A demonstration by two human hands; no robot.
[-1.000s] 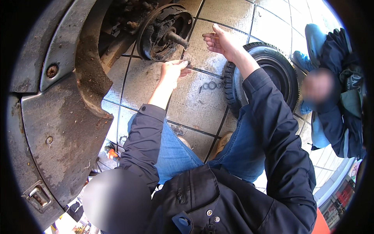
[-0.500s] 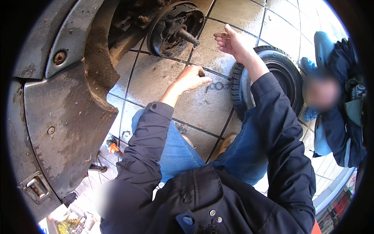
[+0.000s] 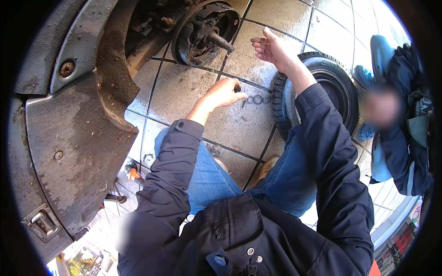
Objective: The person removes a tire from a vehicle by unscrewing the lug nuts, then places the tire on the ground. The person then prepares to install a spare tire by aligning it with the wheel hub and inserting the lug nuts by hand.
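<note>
My left hand point(image 3: 223, 93) hangs over the floor tiles with its fingers curled in and the thumb pointing right. A dark spot shows between thumb and fingers; whether it is a small part or grime I cannot tell. Just beyond the thumb, several small dark rings point(image 3: 258, 99) lie in a row beside a short thin pin point(image 3: 243, 104). My right hand point(image 3: 271, 50) is raised with palm turned left and fingers extended, holding nothing visible. Left of it, a rusty brake assembly point(image 3: 189, 46) with a bare stub axle point(image 3: 222, 42) sticks out from the vehicle, untouched.
A wheel with a black tyre point(image 3: 282, 96) lies flat under my right forearm. The dirty vehicle body point(image 3: 73, 147) fills the left side. A person in dark clothes point(image 3: 405, 138) crouches at the right. An orange and black tool point(image 3: 133, 174) lies on the floor at lower left.
Both hands keep nearly the same pose. The view shifts slightly, and my right fingers move a little left.
</note>
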